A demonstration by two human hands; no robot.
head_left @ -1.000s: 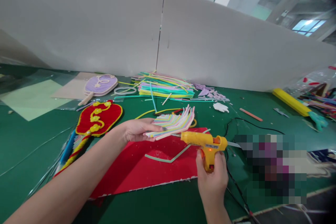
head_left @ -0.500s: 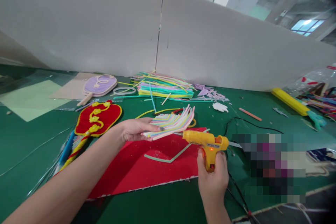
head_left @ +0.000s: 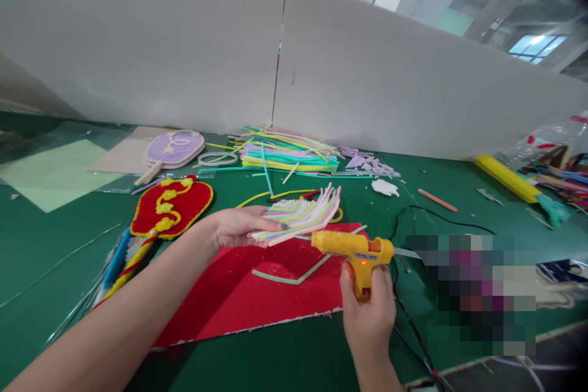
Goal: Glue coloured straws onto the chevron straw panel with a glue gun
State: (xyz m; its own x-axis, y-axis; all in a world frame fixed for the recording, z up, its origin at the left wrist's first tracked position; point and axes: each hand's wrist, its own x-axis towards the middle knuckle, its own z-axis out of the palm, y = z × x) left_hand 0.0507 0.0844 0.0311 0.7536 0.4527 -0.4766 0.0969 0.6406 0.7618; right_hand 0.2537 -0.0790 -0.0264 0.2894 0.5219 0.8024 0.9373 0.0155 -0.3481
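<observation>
Gripped in my left hand (head_left: 239,226) is a panel of bent pipe cleaners (head_left: 301,217), laid side by side in pastel pink, white, yellow and blue. My right hand (head_left: 370,303) is wrapped round the handle of a yellow hot glue gun (head_left: 351,245), its orange light lit and a glue stick in its back end. The nozzle is at the near edge of the panel; whether it touches cannot be told. Below them, a single pale green bent pipe cleaner (head_left: 298,282) lies on a red sheet (head_left: 257,306).
A pile of pastel pipe cleaners (head_left: 289,156) lies by the grey partition (head_left: 184,43). On the left are a red fan with yellow flowers (head_left: 172,208) and a purple fan (head_left: 174,150). A black cord (head_left: 413,331) runs along the right, beside a blurred-out patch.
The glue gun in my right hand has shifted slightly left, along the panel's near edge. My left hand and the panel have stayed almost still.
</observation>
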